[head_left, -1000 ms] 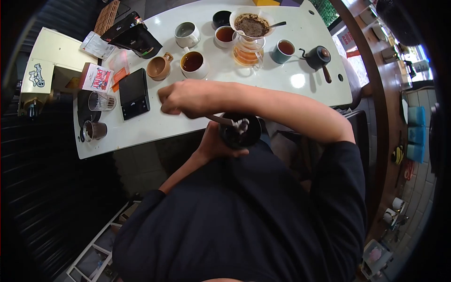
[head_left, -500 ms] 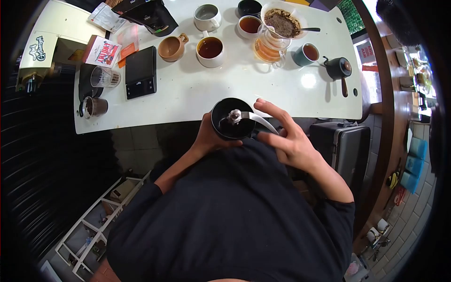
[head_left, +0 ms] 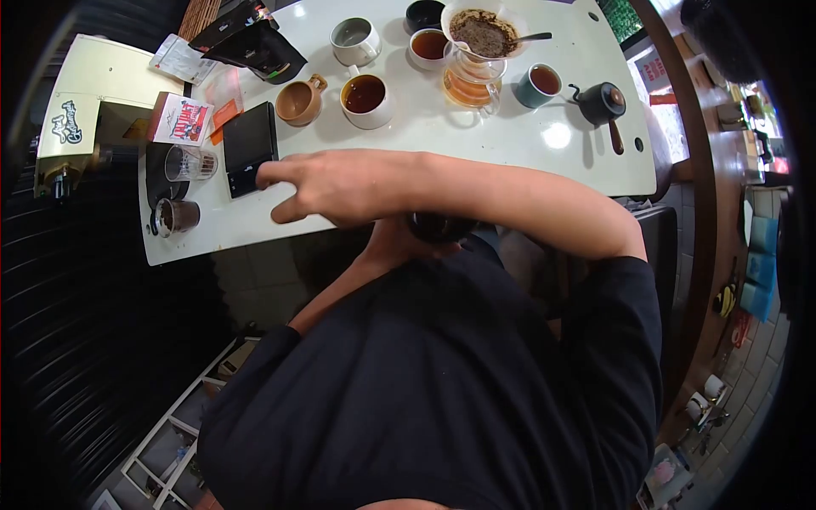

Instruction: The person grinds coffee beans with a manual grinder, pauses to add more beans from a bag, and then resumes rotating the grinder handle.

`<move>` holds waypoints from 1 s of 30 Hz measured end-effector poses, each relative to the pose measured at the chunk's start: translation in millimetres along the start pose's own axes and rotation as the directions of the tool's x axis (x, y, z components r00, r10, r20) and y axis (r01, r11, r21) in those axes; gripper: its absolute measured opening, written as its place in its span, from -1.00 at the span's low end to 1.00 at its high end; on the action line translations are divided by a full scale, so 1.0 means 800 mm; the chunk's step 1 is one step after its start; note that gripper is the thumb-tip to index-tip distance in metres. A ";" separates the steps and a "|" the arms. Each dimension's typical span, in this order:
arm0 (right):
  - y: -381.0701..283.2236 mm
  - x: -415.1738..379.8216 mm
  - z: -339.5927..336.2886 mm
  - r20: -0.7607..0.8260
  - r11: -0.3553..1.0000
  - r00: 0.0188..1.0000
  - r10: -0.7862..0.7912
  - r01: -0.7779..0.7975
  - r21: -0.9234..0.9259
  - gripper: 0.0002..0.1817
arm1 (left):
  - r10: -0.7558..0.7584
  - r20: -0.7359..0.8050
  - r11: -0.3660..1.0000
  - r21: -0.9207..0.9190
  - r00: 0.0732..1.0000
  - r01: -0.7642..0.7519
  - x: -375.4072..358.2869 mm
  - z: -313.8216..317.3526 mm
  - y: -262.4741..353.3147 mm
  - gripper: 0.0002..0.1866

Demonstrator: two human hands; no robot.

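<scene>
My left hand [head_left: 393, 240] is wrapped around a black hand coffee grinder [head_left: 439, 228] in front of my body; my right forearm hides the grinder's top and crank. Reaching across to the left, my right hand [head_left: 321, 185] has its fingers apart and holds nothing. Its fingertips overlap the front end of a black scale [head_left: 249, 140] in this view. Left of the scale, a clear ribbed cup [head_left: 190, 163] lies near the table edge, with a clear cup of dark coffee grounds [head_left: 177, 218] in front of it.
On the white table [head_left: 544, 174] are a brown cup [head_left: 298, 104], a white mug of dark drink [head_left: 367, 102], a glass server with dripper [head_left: 470, 85], a teal cup [head_left: 538, 87] and a black kettle [head_left: 602, 104]. A red-and-white box [head_left: 181, 119] and black bag [head_left: 246, 47] stand left.
My right hand has left the grinder's crank and swung left across the front of the table toward the scale. My left hand still holds the grinder. The view has shifted slightly.
</scene>
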State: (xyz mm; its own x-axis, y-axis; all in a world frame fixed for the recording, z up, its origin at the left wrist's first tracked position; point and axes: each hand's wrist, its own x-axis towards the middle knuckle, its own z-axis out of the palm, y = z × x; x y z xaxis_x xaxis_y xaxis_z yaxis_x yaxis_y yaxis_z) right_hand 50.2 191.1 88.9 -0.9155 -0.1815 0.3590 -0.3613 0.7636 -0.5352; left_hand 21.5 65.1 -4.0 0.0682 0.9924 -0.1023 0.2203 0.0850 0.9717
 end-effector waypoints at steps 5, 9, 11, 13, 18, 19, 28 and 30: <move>0.070 -0.061 -0.020 -0.108 0.963 0.957 0.270 -0.267 0.037 -0.65 | 0.448 -0.032 0.860 0.289 0.893 -0.421 -0.005 -0.005 -0.008 0.03; 0.059 -0.118 -0.027 -0.209 0.929 0.906 0.369 -0.357 0.094 -0.62 | 0.256 0.015 0.966 0.040 0.966 -0.257 -0.004 -0.008 -0.010 0.03; 0.047 -0.139 -0.023 -0.224 0.895 0.866 0.447 -0.431 0.115 -0.59 | 0.225 0.036 0.974 0.001 0.974 -0.225 -0.005 -0.008 -0.011 0.04; 0.036 -0.158 -0.019 -0.281 0.839 0.791 0.543 -0.525 0.141 -0.53 | 0.197 0.069 0.980 -0.035 0.978 -0.195 -0.003 -0.007 -0.012 0.05; 0.015 -0.198 -0.012 -0.329 0.808 0.740 0.587 -0.559 0.185 -0.51 | 0.224 0.161 0.974 -0.003 0.961 -0.227 0.005 -0.005 -0.022 0.03; 0.010 -0.215 -0.003 -0.332 0.787 0.715 0.615 -0.586 0.194 -0.52 | 0.232 0.168 0.972 -0.002 0.958 -0.235 0.005 -0.004 -0.026 0.03; -0.146 -0.212 0.015 -0.327 0.879 0.817 0.475 -0.424 0.217 -0.51 | 0.030 -0.009 0.999 -0.018 1.000 -0.030 0.007 -0.007 -0.024 -0.18; -0.143 -0.195 0.012 -0.332 0.877 0.814 0.476 -0.410 0.252 -0.51 | 0.036 -0.014 0.997 -0.069 0.999 -0.037 0.015 -0.007 -0.015 -0.18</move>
State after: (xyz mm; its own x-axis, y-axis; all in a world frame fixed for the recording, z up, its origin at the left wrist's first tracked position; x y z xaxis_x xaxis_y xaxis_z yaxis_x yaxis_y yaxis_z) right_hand 232.3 126.2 86.8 -0.8585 0.4218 0.2917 0.0139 0.5876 -0.8090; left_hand 13.9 76.5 -15.9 0.0628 0.9960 -0.0642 0.1502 0.0541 0.9872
